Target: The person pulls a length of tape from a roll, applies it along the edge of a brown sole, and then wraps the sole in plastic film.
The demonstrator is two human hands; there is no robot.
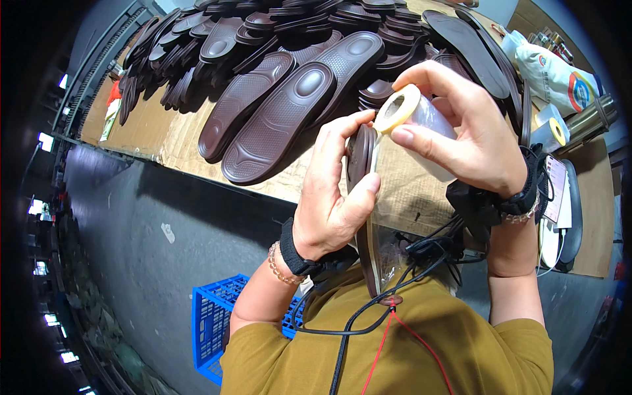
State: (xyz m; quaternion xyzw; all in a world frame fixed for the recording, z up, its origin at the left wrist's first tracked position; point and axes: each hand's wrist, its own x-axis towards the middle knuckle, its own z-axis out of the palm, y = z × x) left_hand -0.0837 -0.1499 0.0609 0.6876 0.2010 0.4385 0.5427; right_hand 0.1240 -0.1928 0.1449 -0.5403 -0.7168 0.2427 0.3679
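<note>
Nearest the camera, a dark brown shoe sole (366,197) is held edge-on in front of the chest, its lower end reaching down toward the mustard-coloured shirt (421,349). The left hand (332,197) is closed around the sole's upper part, thumb lying along its edge. The right hand (471,131) is clenched on a roll of pale tape (397,108), pinched between thumb and fingers just above the sole's tip, with a clear plastic film (421,178) hanging from it beside the sole. Judged from this, the taping or wrapping of the sole appears to be in hand; the next move would seem to call for the tape end being laid squarely on the sole while the left grip is kept firm.

One sole is held, and one tape roll is in the hand. One blue plastic crate (210,316) is seen low at the left, on the floor.

Further off, on the cardboard-covered workbench (171,131), three large soles (276,122) are laid tread-up in front; behind them, stacked soles (289,20) are too many to be counted. At the right, one second tape roll (552,131) and one white bag (553,76) are seen.
</note>
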